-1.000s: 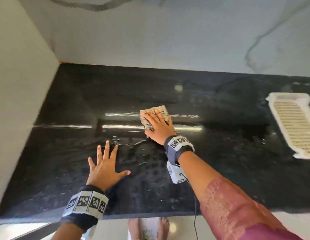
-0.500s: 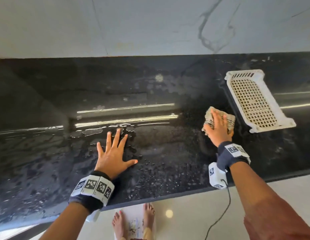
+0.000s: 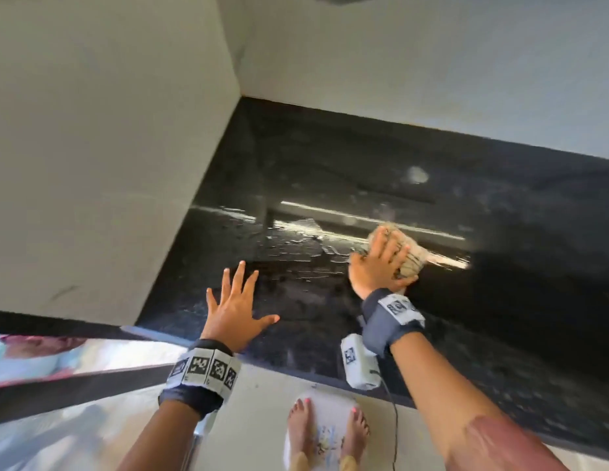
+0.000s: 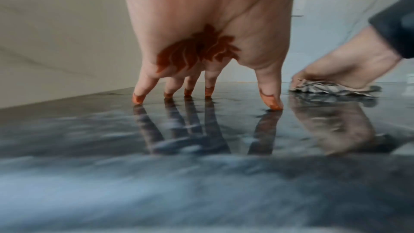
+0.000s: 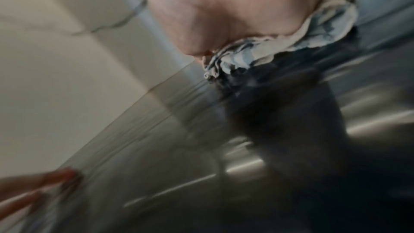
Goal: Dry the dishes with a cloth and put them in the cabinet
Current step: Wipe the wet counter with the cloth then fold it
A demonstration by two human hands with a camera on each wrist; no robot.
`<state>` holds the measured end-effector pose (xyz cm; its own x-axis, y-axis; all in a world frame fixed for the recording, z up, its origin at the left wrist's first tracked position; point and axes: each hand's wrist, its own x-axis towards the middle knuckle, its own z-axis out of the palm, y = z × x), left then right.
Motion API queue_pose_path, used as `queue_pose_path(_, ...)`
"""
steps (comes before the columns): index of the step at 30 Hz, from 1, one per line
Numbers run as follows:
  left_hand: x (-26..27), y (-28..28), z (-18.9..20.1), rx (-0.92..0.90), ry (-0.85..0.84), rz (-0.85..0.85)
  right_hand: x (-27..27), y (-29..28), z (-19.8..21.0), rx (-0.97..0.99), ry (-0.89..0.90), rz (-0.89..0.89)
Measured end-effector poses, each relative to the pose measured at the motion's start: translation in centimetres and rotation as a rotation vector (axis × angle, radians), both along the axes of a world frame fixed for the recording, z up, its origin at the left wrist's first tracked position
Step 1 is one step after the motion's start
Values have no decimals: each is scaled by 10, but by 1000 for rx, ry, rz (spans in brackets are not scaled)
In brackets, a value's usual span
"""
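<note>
No dishes are in view. On the wet black counter point(image 3: 330, 164) my right hand point(image 3: 381, 263) presses a bunched striped beige cloth point(image 3: 411, 263) flat, fingers spread over it. The left wrist view shows this cloth point(image 4: 329, 89) squashed under the right hand point(image 4: 349, 70). In the right wrist view the cloth point(image 5: 313, 29) bulges out from under the palm point(image 5: 224, 15). My left hand point(image 3: 233, 307) is spread open nearer the front edge, to the left of the cloth. Only the fingertips point(image 4: 274, 105) of the left hand point(image 4: 206, 42) touch the counter, and it holds nothing.
Water streaks point(image 3: 296, 246) lie on the counter between the hands. A white side wall point(image 3: 109, 147) closes the counter on the left and a marble back wall point(image 3: 432, 79) runs behind. Bare feet stand on a white mat point(image 3: 325, 406) below the counter's front edge.
My right hand has slid the cloth left, away from the white slotted tray, which is now out of view. The head view swung left. The left hand stays planted.
</note>
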<state>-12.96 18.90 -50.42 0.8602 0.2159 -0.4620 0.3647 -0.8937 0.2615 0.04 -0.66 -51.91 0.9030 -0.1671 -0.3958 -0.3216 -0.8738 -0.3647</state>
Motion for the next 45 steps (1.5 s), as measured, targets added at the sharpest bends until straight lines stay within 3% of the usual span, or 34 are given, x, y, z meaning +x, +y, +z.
queue_pose_path(6,-56,86,-6,30,-47,184,-5,202,0,66,-9,594)
queue_pose_path(8,-71,95,-13,37,-93,171,-9,246,2,78,33,779)
queue_pose_path(10,-82,97,-20,39,-136,173,-15,271,1,67,41,853)
queue_pose_path(14,-94,85,-24,19,-158,229,-25,257,0,27,2,999)
queue_pose_path(18,-87,57,-17,-17,-127,193,-33,182,1,68,-70,1180)
queue_pose_path(22,-71,15,-11,-34,-107,75,-39,84,0,62,-90,1053)
queue_pose_path(28,-50,-92,-14,-56,-81,-262,-46,-116,0,-28,-96,647)
queue_pose_path(34,-22,-201,-22,-11,-70,-479,-50,-291,2,-73,-101,239)
queue_pose_path(40,-10,-260,-29,9,-117,-560,-49,-401,-2,-102,-98,3)
queue_pose_path(45,-14,-254,-31,-11,-135,-573,-101,-424,-2,-122,-133,-161)
